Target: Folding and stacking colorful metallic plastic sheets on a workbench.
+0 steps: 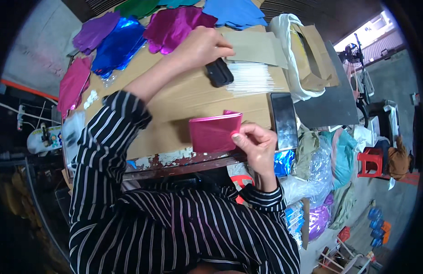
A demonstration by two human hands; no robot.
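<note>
My right hand (258,145) pinches a sheet of shiny translucent pink film (213,134) at its right side, near the table's front edge. The film looks folded, with a bright upper edge. Farther out, my left hand (201,46) reaches across the table with fingertips pressed together beside a beige card (257,48); anything between them is too small to make out. Just below this hand lies a small black oblong object (219,73). A bundle of thin white sticks (252,78) rests to its right, partly under the card.
Stacks of magenta foil (175,28), blue foil (117,48), purple foil (96,32) and light blue sheets (234,13) line the table's far side. A dark phone (284,119) lies at right, below a white-lined bag (291,59). Bagged materials (341,157) crowd the right side.
</note>
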